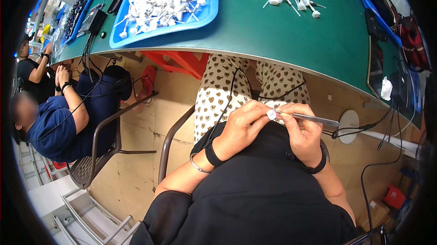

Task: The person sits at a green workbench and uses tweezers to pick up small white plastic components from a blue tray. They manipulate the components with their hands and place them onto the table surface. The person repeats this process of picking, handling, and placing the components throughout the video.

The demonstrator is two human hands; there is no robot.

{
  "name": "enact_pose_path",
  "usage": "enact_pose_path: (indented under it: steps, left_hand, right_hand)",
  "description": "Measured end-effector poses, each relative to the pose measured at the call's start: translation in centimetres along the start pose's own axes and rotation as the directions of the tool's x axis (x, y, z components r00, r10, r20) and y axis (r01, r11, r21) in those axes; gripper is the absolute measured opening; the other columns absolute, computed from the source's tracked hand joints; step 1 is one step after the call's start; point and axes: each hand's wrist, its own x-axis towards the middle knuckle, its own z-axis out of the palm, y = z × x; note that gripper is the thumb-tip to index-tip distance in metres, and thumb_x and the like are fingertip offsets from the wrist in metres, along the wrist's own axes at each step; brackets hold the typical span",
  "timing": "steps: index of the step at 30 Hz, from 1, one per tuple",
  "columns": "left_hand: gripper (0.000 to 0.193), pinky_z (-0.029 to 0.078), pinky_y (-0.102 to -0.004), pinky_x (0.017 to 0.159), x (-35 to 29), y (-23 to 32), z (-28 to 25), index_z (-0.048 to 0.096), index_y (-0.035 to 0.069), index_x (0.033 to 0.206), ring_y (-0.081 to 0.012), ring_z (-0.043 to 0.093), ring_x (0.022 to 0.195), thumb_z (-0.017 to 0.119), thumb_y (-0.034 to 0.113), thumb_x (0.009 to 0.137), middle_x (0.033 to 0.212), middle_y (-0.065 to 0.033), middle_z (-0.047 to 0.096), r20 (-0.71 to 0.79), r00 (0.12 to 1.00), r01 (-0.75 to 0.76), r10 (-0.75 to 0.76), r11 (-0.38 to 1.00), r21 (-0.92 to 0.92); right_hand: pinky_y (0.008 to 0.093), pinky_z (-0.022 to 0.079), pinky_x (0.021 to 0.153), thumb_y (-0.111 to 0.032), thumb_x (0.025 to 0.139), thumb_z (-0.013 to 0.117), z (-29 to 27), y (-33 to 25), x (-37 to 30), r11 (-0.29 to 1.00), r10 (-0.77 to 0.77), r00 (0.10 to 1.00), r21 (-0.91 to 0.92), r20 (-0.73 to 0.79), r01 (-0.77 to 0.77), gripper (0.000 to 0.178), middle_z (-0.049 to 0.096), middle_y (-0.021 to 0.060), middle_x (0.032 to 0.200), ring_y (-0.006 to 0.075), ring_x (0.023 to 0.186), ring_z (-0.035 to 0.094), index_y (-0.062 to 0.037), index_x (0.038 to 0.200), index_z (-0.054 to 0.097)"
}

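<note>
Fine tool work, seemingly: left hand [243, 126] pinching a small white piece [271, 115] off the near edge of the desk [273, 35], right hand [304, 131] gripping a slim metal tool [318, 119]; next calls for steadiness

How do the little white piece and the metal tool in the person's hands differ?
The white piece is compact and roundish; the metal tool is long and slim. The piece is white; the tool is silvery grey. The piece sits at the left hand's fingertips; the tool is in the right hand. Both are hand-held.
</note>
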Motion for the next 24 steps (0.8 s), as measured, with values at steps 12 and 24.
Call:
enact_pose_path:
  steps: [12,24]
  left_hand:
    - [0.015,0.057,-0.0340,0.078,-0.35,-0.76,0.06,0.073,-0.001,0.105,-0.0266,0.071,0.089,0.074,-0.001,0.090,0.099,-0.0133,0.072,0.025,1.000,0.004,-0.004,1.000,-0.018]
    - [0.016,0.057,-0.0343,0.074,-0.06,-0.43,-0.02,0.073,-0.001,0.105,-0.0278,0.071,0.087,0.074,-0.002,0.089,0.099,-0.0133,0.071,0.023,0.999,-0.031,0.031,0.999,0.021]
  right_hand:
    - [0.0307,0.056,0.071,0.000,0.093,0.072,0.00,-0.51,0.05,0.997,0.013,1.000,-0.079,-0.007,-0.014,0.008,0.072,0.0114,0.092,0.0211,0.079,0.070,0.0008,0.101,0.068]
    - [0.0334,0.056,0.071,0.000,0.091,0.074,0.02,-0.85,0.51,0.974,-0.132,0.991,-0.180,0.036,0.136,0.010,0.073,0.0111,0.092,0.0243,0.081,0.070,0.0003,0.100,0.070]
